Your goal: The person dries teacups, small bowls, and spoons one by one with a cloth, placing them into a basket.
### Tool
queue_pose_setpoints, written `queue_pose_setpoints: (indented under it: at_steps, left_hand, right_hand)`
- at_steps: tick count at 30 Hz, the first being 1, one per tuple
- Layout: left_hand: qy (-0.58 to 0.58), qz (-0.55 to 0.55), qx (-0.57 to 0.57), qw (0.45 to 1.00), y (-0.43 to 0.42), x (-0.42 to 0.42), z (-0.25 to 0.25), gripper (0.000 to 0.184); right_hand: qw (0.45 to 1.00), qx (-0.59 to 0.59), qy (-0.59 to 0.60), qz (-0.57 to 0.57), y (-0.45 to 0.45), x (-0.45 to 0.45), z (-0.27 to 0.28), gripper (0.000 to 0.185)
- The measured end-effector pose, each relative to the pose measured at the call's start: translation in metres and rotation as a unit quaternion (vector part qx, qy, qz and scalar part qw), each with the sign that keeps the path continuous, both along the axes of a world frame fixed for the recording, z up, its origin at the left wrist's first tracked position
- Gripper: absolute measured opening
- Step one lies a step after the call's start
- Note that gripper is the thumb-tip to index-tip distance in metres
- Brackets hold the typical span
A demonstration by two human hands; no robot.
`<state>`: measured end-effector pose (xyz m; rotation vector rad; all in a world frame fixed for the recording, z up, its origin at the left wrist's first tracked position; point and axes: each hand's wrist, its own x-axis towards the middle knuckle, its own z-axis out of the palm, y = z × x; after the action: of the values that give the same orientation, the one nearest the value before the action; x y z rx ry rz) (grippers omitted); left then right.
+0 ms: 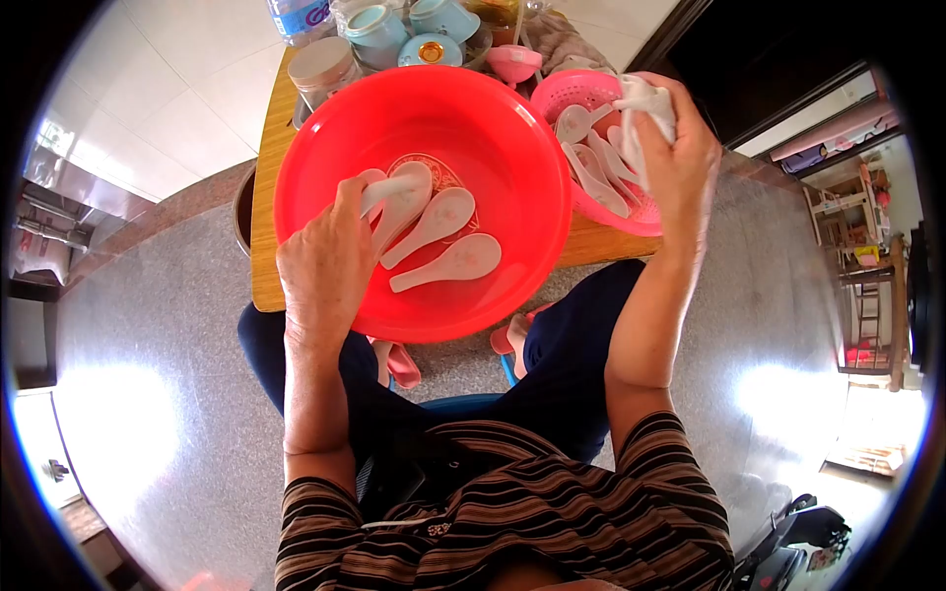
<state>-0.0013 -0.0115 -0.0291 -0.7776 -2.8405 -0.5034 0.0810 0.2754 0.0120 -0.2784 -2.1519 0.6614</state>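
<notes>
A large red basin (512, 138) rests on the wooden table, with several white spoons (448, 264) lying on its bottom. Over the basin's left part, my left hand (330, 246) is closed on the handle of a white spoon (392, 187). My right hand (680, 148) grips a white cloth (645, 103) above the right side of a pink basket (645, 219). Inside that basket lie several more white spoons (594, 182).
At the back of the wooden table (268, 217) stand a glass jar (323, 71), blue cups (376, 37), a blue lidded pot (431, 49), a pink bowl (514, 64) and a plastic bottle (301, 20). A brown cloth (576, 44) lies behind the basket.
</notes>
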Motion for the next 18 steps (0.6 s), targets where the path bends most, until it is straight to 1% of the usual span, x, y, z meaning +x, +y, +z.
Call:
queue_pose_setpoints:
  at_steps: [2,3,5,6,7,9,10,11,13,14,15,16,17,18]
  left_hand:
    - [0.003,-0.009,-0.031,0.999,-0.001,-0.001,-0.003,0.024]
    - [0.003,-0.011,-0.031,0.999,-0.002,-0.002,-0.004,0.024]
    - [0.037,-0.011,-0.038,0.999,-0.001,-0.003,-0.007,0.022]
    - [0.038,-0.014,-0.039,0.998,-0.001,-0.004,-0.007,0.022]
    - [0.025,-0.014,-0.032,0.999,-0.001,-0.004,-0.006,0.021]
    - [0.014,-0.017,-0.025,0.999,0.000,-0.005,-0.007,0.022]
    - [0.018,-0.020,-0.011,1.000,0.000,-0.005,-0.008,0.023]
    - [0.023,-0.022,0.003,0.999,0.000,-0.005,-0.009,0.023]
    - [0.024,-0.029,0.022,0.999,0.000,-0.005,-0.008,0.024]
    - [0.025,-0.035,0.041,0.998,-0.001,-0.005,-0.007,0.024]
    - [0.025,-0.031,0.042,0.998,-0.003,-0.006,-0.007,0.024]
    - [0.029,-0.046,0.067,0.996,-0.004,-0.006,-0.007,0.025]
    - [0.033,-0.062,0.092,0.993,-0.005,-0.007,-0.007,0.025]
    - [0.033,-0.059,0.093,0.993,-0.006,-0.006,-0.004,0.025]
  right_hand:
    - [0.986,0.037,-0.107,-0.125,0.020,0.010,0.002,0.029]
    - [0.985,0.037,-0.107,-0.127,0.032,0.013,-0.001,0.029]
    - [0.963,0.072,-0.226,-0.130,0.053,0.014,-0.016,0.032]
    - [0.966,0.099,-0.205,-0.121,0.053,0.014,-0.023,0.031]
    - [0.966,0.097,-0.205,-0.124,0.053,0.012,-0.026,0.031]
    - [0.932,0.038,-0.349,-0.084,0.049,0.006,-0.032,0.031]
    - [0.925,0.013,-0.375,-0.065,0.045,0.002,-0.036,0.031]
    - [0.925,0.012,-0.375,-0.066,0.047,-0.001,-0.044,0.031]
    - [0.896,0.102,-0.428,-0.060,0.047,-0.010,-0.056,0.031]
    - [0.896,0.103,-0.428,-0.058,0.047,-0.011,-0.059,0.031]
    - [0.884,0.089,-0.457,-0.049,0.042,-0.013,-0.056,0.029]
    - [0.870,0.074,-0.485,-0.039,0.038,-0.014,-0.054,0.028]
    - [0.870,0.076,-0.485,-0.037,0.037,-0.015,-0.054,0.028]
    - [0.874,0.066,-0.480,-0.040,0.037,-0.015,-0.056,0.027]
